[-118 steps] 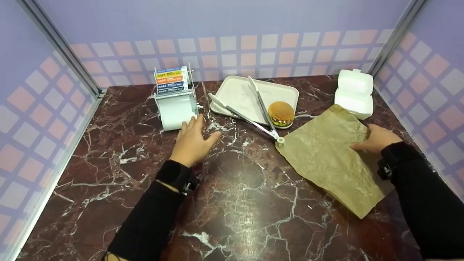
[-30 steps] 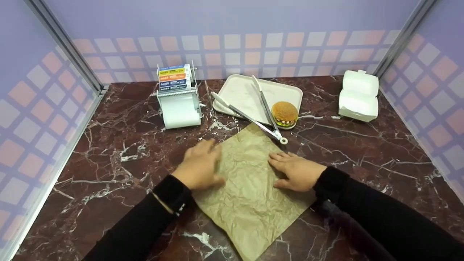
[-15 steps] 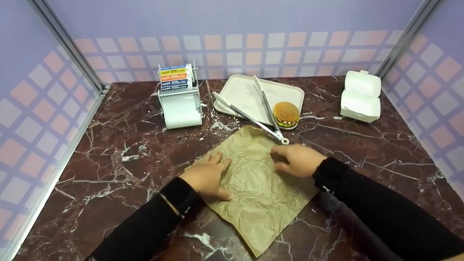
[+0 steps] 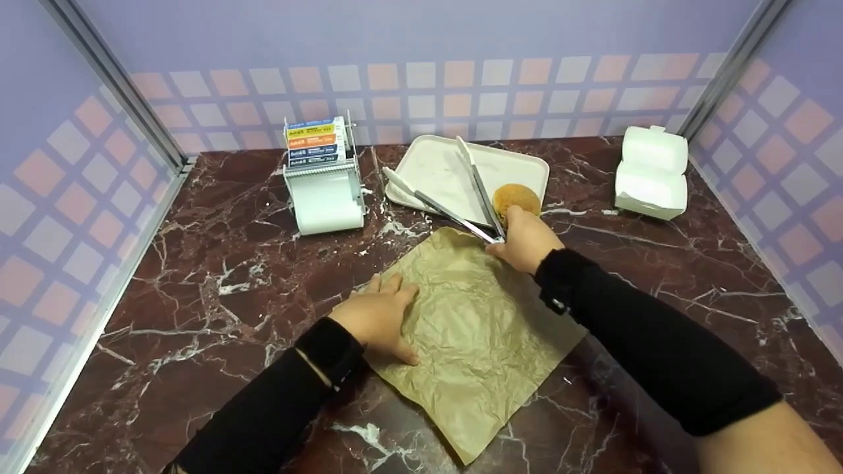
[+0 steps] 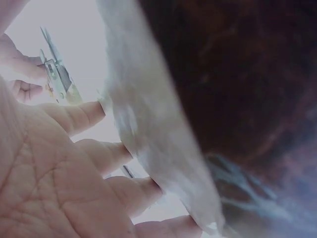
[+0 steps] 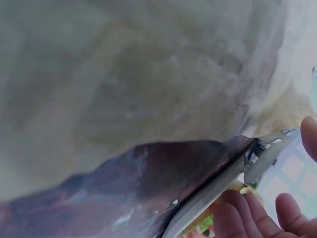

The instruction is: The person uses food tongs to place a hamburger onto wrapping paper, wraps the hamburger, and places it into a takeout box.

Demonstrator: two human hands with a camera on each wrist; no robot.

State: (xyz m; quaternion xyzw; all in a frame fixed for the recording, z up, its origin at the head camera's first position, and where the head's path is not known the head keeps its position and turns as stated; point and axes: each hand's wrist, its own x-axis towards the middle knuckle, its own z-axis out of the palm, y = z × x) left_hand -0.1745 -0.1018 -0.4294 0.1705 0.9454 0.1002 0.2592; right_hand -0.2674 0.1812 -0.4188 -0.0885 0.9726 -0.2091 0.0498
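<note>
In the head view, a crumpled sheet of brown wrapping paper lies on the table. My left hand rests on its left side with fingers spread. Metal tongs with white tips lean across the cream tray, their legs spread apart. My right hand is at the hinge end, hiding the ring. In the right wrist view, the tongs run between thumb and fingers, with a gap showing beside the thumb. A burger sits at the tray's right corner, partly behind the right fingers.
A metal dispenser holding a white roll and several coloured label boxes stands at the back left. An open white clamshell box is at the back right. Tiled-pattern panels enclose the dark marbled table.
The paper came from the right to the middle and was spread out. My right hand has since left it, reaching forward to the tongs, while the left stays on the paper.
</note>
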